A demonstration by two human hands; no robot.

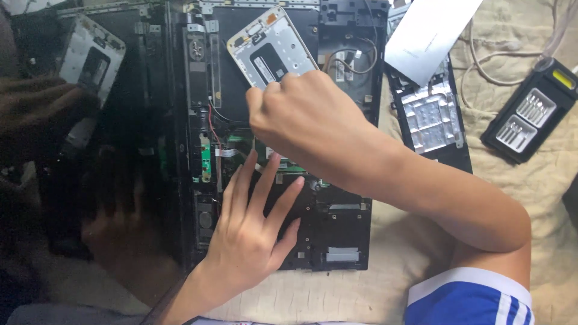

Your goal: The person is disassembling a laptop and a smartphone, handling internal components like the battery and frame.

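Note:
An opened black laptop base (pixel 337 235) lies on a beige cloth, its inner boards and wires exposed. My left hand (pixel 250 232) rests flat on its lower part with the fingers spread and nothing in it. My right hand (pixel 307 123) hovers over the middle of the base as a closed fist, knuckles up. Anything inside the fist is hidden. Just above that fist, a silver-white rectangular plate (pixel 271 48) lies tilted on the base. A small green circuit board (pixel 206 157) sits left of my hands.
The dark glossy laptop screen (pixel 90 150) on the left mirrors the hands and the plate. A black panel with a silver heat plate (pixel 430 117) lies to the right under a white sheet (pixel 430 33). Farther right is an open screwdriver bit case (pixel 530 114), with a pale cable (pixel 481 66) nearby.

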